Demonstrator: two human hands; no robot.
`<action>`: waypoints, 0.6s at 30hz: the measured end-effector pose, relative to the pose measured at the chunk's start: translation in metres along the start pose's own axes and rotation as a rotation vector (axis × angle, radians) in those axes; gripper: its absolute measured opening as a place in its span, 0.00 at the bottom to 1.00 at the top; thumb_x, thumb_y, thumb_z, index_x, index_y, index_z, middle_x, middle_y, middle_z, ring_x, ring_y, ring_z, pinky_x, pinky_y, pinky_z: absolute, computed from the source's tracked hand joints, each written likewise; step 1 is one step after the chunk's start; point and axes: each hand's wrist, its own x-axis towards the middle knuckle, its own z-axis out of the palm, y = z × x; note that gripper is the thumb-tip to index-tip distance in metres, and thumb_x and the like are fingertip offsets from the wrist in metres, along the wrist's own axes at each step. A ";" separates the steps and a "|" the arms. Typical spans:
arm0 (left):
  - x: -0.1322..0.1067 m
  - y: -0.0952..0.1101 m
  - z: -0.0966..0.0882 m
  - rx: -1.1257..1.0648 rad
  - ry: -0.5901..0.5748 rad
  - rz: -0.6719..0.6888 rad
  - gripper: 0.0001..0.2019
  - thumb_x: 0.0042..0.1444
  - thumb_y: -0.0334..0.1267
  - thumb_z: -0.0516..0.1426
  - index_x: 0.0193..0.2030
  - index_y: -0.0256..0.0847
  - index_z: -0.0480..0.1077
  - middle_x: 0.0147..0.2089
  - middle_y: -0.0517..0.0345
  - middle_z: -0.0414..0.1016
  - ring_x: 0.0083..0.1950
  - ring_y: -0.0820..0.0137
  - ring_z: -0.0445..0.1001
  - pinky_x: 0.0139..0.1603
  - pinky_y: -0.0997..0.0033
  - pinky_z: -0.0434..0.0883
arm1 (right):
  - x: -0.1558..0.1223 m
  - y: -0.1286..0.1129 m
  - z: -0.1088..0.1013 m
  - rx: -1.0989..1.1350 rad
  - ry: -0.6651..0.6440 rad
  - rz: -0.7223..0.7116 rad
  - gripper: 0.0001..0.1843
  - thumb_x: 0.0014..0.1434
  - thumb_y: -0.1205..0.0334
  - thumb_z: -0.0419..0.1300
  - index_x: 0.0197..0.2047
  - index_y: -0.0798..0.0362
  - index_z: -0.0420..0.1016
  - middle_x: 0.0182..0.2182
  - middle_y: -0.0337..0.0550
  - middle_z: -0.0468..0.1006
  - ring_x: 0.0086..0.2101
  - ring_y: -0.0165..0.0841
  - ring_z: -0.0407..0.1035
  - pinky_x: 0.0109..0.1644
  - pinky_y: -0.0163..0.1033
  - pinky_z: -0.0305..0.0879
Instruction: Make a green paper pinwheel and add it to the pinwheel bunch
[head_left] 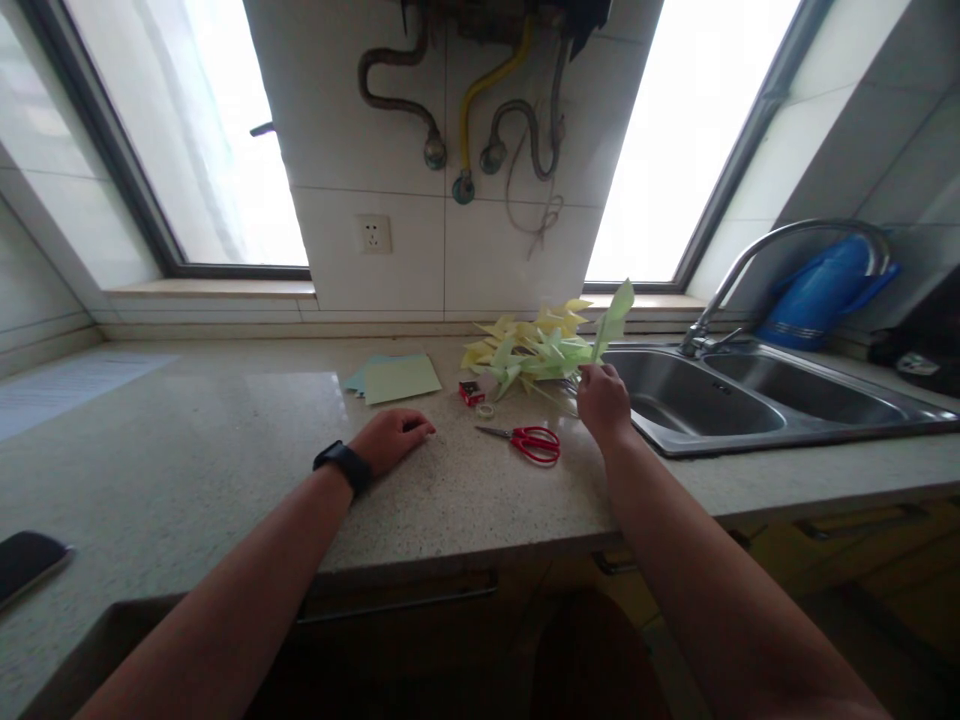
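Observation:
My right hand [602, 398] is closed on the stick of a light green paper pinwheel [613, 316], held upright beside a pile of yellow and green paper pinwheels [529, 350] on the counter. My left hand [391, 439], with a black watch at the wrist, rests on the speckled countertop [225, 440] with its fingers curled loosely and nothing in them. Red-handled scissors [529, 441] lie between my hands. A small red box [471, 393] and a little tape roll [485, 410] sit near the pile. Sheets of green and blue paper [396, 378] lie further left.
A steel double sink [750, 400] with a curved faucet [757, 265] fills the right side. Behind it stands a blue kettle [825, 288]. A dark phone [26, 563] lies at the counter's left front. Pipes and a wall socket [373, 234] hang on the tiled wall between two windows.

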 end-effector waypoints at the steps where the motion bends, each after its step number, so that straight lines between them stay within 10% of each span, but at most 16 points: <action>1: 0.000 0.000 0.000 -0.005 -0.001 -0.001 0.15 0.68 0.43 0.59 0.56 0.38 0.71 0.55 0.49 0.75 0.50 0.62 0.77 0.50 0.54 0.77 | 0.002 0.000 0.000 0.013 0.004 -0.003 0.18 0.68 0.55 0.60 0.58 0.53 0.72 0.55 0.49 0.74 0.50 0.40 0.73 0.53 0.52 0.73; 18: 0.001 0.003 -0.003 -0.075 0.001 -0.058 0.15 0.68 0.43 0.59 0.56 0.38 0.72 0.54 0.49 0.76 0.49 0.62 0.78 0.49 0.55 0.77 | 0.068 0.011 0.006 0.148 0.050 -0.036 0.18 0.69 0.54 0.60 0.57 0.54 0.72 0.52 0.48 0.75 0.47 0.39 0.74 0.50 0.50 0.74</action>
